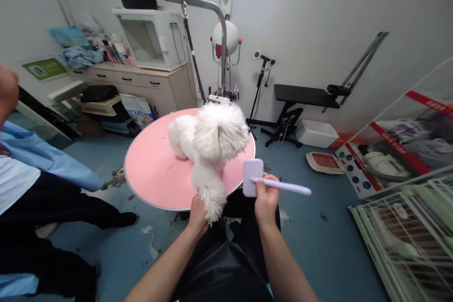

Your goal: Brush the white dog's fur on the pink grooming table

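A fluffy white dog (219,132) is on the round pink grooming table (152,165), one foreleg (210,193) stretched out past the near edge. My left hand (198,212) is closed around that leg from below, and long fur hides part of the fingers. To the right of the dog, my right hand (267,198) grips a lilac slicker brush (253,177) near its head. The back of the brush faces me, so its bristles are hidden. Brush and fur are apart.
A metal grooming arm (224,37) with a hanging black strap rises behind the dog. At left stands another person (28,179) in blue and black. Wire cages (403,226) stand at right. Clumps of fur (146,230) lie on the blue floor.
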Demonstrator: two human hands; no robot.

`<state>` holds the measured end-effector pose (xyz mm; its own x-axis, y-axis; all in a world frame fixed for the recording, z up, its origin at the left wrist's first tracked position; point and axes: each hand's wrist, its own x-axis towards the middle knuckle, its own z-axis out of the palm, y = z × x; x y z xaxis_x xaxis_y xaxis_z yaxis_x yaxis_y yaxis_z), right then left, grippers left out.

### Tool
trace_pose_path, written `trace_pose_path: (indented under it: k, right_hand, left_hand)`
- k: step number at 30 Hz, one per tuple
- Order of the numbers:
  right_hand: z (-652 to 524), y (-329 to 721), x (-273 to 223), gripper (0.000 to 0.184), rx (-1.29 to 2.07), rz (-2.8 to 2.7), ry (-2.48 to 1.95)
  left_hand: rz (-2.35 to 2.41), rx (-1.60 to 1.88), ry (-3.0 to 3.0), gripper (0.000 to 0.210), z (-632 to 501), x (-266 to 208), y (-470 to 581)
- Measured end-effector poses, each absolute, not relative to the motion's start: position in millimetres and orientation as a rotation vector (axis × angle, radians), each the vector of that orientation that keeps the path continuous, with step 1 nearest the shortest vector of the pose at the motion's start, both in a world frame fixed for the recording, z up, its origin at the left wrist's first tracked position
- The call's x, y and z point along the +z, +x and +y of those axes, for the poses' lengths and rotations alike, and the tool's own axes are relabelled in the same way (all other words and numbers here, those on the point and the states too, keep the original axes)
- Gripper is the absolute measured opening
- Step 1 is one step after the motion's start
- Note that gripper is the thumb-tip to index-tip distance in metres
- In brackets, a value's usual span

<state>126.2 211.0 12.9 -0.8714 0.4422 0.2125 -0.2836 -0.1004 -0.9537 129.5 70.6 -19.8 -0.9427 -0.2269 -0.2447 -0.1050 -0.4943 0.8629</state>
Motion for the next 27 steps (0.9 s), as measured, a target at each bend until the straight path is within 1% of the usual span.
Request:
trace_pose_path:
  k: [3, 5, 8, 11, 13, 16, 19, 21, 23, 24, 25, 27]
  right_hand:
    - [209, 126, 6, 0.025, 2.191, -1.922, 0.073]
    - [208, 125, 4, 0.026, 2.153, -1.902, 0.008]
    - [208, 129, 4, 0.028, 2.008, -1.67, -0.163]
    - [205, 139, 4, 0.026, 2.201, -1.832, -0.002]
    - [205, 140, 3, 0.026, 2.258, -1.982, 0.066]
    - [212, 133, 3, 0.026, 2.055, -1.948, 0.004]
    - [219, 131, 6, 0.025, 1.853, -1.703, -0.109]
    - [218, 136, 7, 0.024, 1.894, -1.678, -0.074]
    - [215, 140, 7, 0.023, 2.039, -1.847, 0.074]
    - [215, 139, 7, 0.023, 2.09, -1.941, 0.122]
    - [215, 137, 8, 0.023, 2.093, -1.995, 0.116]
    - [219, 131, 11, 0.025, 1.986, -1.911, -0.038]
  left_hand:
    - [-1.527, -2.655, 0.54, 0.028, 73, -18, 128]
    - [-1.453, -2.704, 0.585, 0.029, 74, -15, 128]
    - [-1.433, -2.668, 0.617, 0.031, 76, -10, 129]
    - [-1.546, -2.611, 0.636, 0.026, 77, -9, 130]
    - [-1.589, -2.616, 0.697, 0.032, 78, -8, 131]
    - [-1.584, -2.659, 0.785, 0.047, 80, -6, 131]
    - [-1.572, -2.6, 0.726, 0.039, 81, -6, 132]
    - [-1.596, -2.552, 0.682, 0.035, 81, -7, 132]
    - [-1.631, -2.544, 0.694, 0.033, 83, -7, 133]
    - [-1.644, -2.553, 0.719, 0.035, 84, -6, 133]
    - [-1.649, -2.563, 0.741, 0.038, 85, -5, 133]
    - [-1.644, -2.575, 0.742, 0.039, 85, -3, 133]
